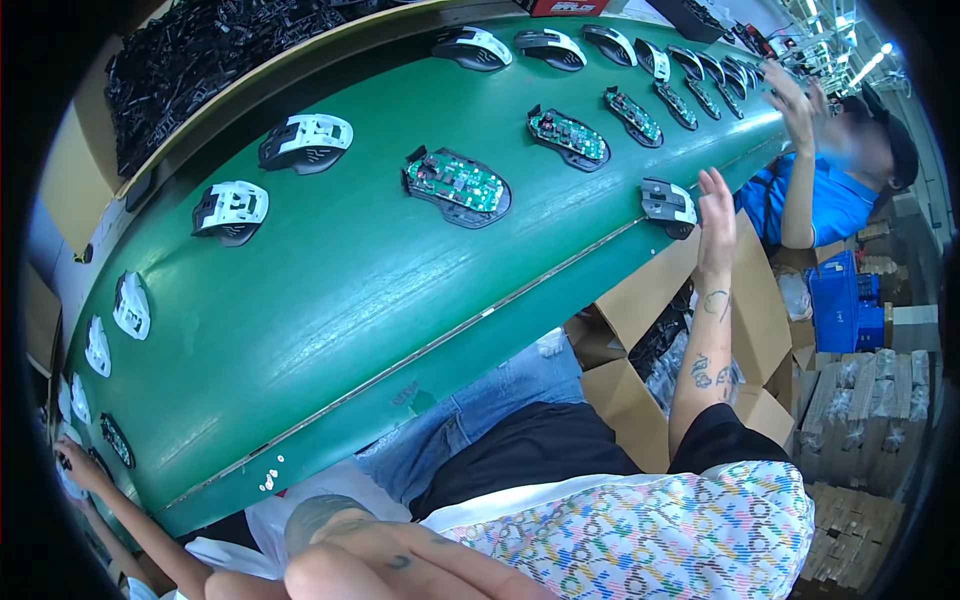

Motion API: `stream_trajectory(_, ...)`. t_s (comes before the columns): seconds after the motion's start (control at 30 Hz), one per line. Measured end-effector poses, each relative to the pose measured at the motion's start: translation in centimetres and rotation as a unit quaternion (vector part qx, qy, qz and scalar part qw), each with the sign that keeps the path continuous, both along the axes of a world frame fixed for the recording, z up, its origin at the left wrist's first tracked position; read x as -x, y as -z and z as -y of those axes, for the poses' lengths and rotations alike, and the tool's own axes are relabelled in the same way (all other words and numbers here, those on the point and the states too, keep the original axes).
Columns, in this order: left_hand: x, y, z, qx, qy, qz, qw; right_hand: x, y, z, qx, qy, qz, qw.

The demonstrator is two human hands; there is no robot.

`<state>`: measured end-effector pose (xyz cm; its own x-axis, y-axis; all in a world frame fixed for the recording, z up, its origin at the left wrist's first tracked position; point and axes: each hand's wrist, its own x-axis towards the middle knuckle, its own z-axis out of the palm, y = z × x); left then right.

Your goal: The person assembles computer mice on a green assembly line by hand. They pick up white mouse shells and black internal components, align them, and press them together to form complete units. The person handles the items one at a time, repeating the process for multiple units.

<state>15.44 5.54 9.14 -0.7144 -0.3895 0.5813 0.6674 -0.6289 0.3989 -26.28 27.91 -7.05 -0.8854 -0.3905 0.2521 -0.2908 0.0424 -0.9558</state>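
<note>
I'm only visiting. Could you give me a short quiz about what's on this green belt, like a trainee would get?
1. True or false: the person's right hand is closed around the grey and black plastic mouse shell at the near edge of the green conveyor belt.
2. What lies in the belt's middle row? A. green circuit boards in black mouse bases B. cardboard boxes C. blue crates
3. Fill in: the black shells in the far row have tops coloured ____.

Key: 1 false, the hand is open beside the shell; 2 A; 3 white.
</note>
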Motion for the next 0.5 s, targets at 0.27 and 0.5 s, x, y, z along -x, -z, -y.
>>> stream_trajectory(0.27,0.0,0.7,1.0,0.032,-0.132,0.136,0.981,-3.0,-5.4,2.6,-0.291,-0.090,-0.229,0.924)
stream_trajectory(0.5,5.2,8.2,6.9,0.174,-0.161,0.469,0.851,-16.2,-8.3,18.1,-0.022,-0.215,-0.231,0.949)
